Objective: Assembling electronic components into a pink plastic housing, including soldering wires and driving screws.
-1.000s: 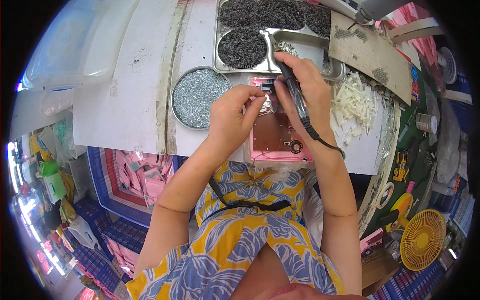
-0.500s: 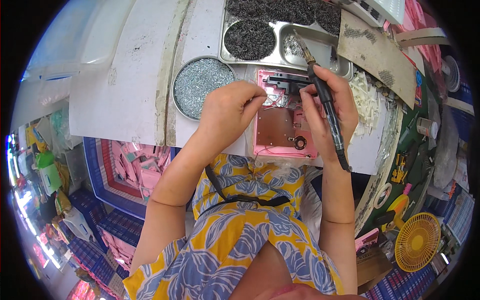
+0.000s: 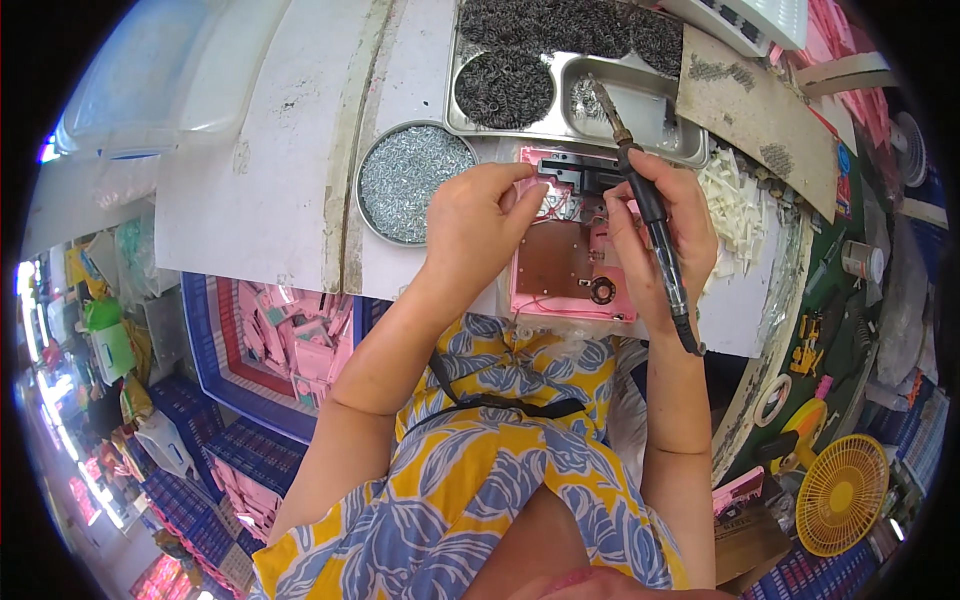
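Note:
My left hand [image 3: 478, 222] is closed in a pinch at the left edge of an open pink plastic housing [image 3: 570, 308]; what its fingertips hold, if anything, is too small to make out. My right hand [image 3: 682, 225] grips a soldering iron [image 3: 652, 205] by its dark handle, with the metal tip pointing up and away from the housing. The right thumb and a finger also come together over the housing's right side. Inside the housing are a brown board [image 3: 552, 258], a black bar-shaped part [image 3: 575, 173], thin red wires and a small round black part [image 3: 602, 291].
Left of the housing stands a round tin of small screws [image 3: 410, 180]. Behind is a metal tray [image 3: 560, 125] with dark springs. White plastic pieces [image 3: 735, 215] lie at right. A blue crate [image 3: 250, 400] of pink parts sits lower left; a yellow fan [image 3: 842, 495] is lower right.
My left hand has shifted slightly right and down, its thumb now a little further over the housing. The right hand still holds the soldering iron, nearly in place. The whole view has moved slightly.

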Motion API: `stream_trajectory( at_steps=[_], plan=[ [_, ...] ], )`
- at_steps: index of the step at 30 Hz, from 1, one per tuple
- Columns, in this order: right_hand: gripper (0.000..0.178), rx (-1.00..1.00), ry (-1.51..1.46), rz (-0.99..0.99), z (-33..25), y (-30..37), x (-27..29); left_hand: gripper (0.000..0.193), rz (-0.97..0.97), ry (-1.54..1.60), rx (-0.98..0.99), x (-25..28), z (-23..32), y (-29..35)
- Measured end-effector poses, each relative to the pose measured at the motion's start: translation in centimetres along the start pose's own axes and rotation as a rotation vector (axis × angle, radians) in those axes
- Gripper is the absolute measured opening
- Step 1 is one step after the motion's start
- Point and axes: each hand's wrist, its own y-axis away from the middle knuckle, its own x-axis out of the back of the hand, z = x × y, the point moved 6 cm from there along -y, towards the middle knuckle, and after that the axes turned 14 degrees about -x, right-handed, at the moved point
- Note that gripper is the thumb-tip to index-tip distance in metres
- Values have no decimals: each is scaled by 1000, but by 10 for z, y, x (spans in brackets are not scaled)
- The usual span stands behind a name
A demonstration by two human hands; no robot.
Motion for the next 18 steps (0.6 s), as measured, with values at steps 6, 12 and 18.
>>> stream_trajectory(
  at_steps=[6, 12, 18],
  plan=[
    [42, 27, -14, 3, 2, -2, 0, 8, -19, 330, -23, -9, 3, -5],
    [44, 5, -35, 7, 6, -5, -1, 10, -180, 539, 187, -31, 4, 0],
    [44, -12, -80, 8, 7, -8, -2, 11, -190, 667, 130, -38, 4, -6]
  ],
)
